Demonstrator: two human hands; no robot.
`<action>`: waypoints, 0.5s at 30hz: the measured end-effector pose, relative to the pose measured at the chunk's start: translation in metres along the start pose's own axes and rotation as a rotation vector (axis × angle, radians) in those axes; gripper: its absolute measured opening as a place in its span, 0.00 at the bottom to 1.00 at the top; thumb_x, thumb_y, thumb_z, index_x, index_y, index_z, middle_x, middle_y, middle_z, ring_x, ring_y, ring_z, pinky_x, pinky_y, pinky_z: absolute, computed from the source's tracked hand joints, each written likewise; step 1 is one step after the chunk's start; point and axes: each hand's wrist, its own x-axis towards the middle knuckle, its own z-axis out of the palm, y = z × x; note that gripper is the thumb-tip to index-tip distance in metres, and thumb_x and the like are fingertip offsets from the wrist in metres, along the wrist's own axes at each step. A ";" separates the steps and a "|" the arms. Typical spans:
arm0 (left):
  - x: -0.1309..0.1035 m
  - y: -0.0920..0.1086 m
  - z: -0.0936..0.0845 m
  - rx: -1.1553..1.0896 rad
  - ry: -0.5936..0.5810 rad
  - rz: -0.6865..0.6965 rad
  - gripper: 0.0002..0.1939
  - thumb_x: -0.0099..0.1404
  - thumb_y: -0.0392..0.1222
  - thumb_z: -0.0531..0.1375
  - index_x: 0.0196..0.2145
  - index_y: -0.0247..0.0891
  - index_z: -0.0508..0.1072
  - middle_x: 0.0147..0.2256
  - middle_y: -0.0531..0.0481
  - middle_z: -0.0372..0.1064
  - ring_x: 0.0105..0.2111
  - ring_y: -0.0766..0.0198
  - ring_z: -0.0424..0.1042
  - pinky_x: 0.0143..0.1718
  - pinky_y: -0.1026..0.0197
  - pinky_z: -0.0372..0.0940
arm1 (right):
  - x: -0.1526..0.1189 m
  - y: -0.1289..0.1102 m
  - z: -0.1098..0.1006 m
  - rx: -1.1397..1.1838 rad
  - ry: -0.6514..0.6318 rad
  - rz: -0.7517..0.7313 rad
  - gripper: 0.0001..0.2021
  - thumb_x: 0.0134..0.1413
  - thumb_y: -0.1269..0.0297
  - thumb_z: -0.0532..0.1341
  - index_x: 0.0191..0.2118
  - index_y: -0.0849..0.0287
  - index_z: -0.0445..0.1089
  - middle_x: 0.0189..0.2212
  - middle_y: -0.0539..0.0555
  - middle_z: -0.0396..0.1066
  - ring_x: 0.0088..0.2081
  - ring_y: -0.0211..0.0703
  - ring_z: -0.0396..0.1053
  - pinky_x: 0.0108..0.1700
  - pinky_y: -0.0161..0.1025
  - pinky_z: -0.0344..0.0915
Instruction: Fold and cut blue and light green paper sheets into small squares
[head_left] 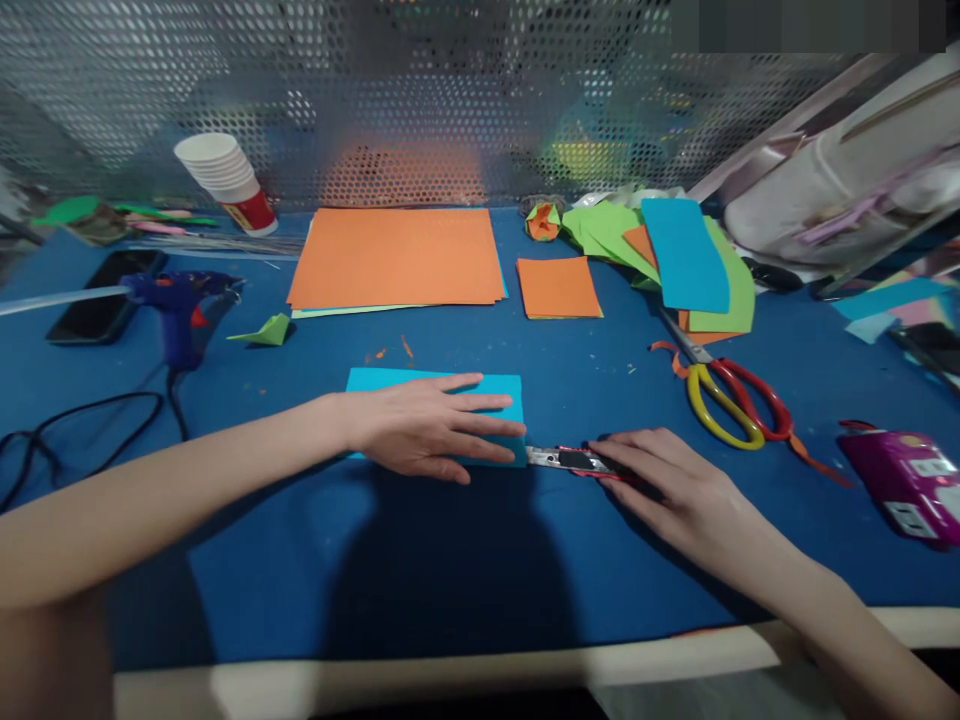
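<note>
Flat on a folded-looking blue paper (435, 380) lies my left hand (427, 425), its fingers spread and pointing right. My right hand (667, 480) is closed around the handle of a utility knife (576, 459). The knife's metal blade points left, and its tip meets the paper's right edge; whether it goes between the layers I cannot tell. Much of the paper is covered by my left hand. Farther right rest scissors (720, 400) with one yellow and one red handle loop.
Orange sheets (397, 260) and a smaller orange stack (559, 287) lie toward the perforated metal panel (420, 100). On the left are a blue glue gun (180, 310), a phone (109, 295) and stacked paper cups (225, 180). A purple case-like object (904, 480) sits far right.
</note>
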 end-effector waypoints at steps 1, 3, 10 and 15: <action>0.004 -0.002 0.003 -0.042 -0.031 -0.008 0.24 0.70 0.50 0.55 0.62 0.53 0.64 0.65 0.54 0.57 0.68 0.55 0.51 0.69 0.47 0.40 | -0.001 0.000 0.000 0.005 0.000 0.011 0.12 0.65 0.65 0.56 0.50 0.56 0.72 0.43 0.59 0.74 0.42 0.48 0.72 0.43 0.46 0.72; 0.006 -0.006 0.008 -0.104 -0.093 -0.051 0.26 0.70 0.53 0.54 0.64 0.52 0.61 0.66 0.53 0.54 0.68 0.53 0.48 0.70 0.45 0.36 | -0.002 -0.001 0.000 0.014 0.002 0.029 0.13 0.65 0.64 0.56 0.51 0.56 0.72 0.43 0.59 0.74 0.42 0.49 0.72 0.43 0.47 0.72; 0.003 -0.011 0.019 -0.124 -0.126 -0.118 0.29 0.70 0.56 0.52 0.66 0.48 0.59 0.67 0.49 0.51 0.69 0.50 0.46 0.69 0.42 0.29 | -0.004 -0.004 -0.001 0.017 -0.004 0.045 0.14 0.64 0.66 0.56 0.52 0.57 0.73 0.43 0.60 0.73 0.43 0.49 0.71 0.44 0.47 0.72; 0.003 -0.012 0.020 -0.101 -0.087 -0.111 0.26 0.71 0.53 0.52 0.64 0.50 0.61 0.67 0.52 0.53 0.69 0.53 0.47 0.69 0.45 0.32 | -0.006 -0.005 0.001 0.005 -0.012 0.019 0.14 0.65 0.67 0.56 0.53 0.57 0.71 0.43 0.60 0.73 0.43 0.48 0.71 0.43 0.46 0.71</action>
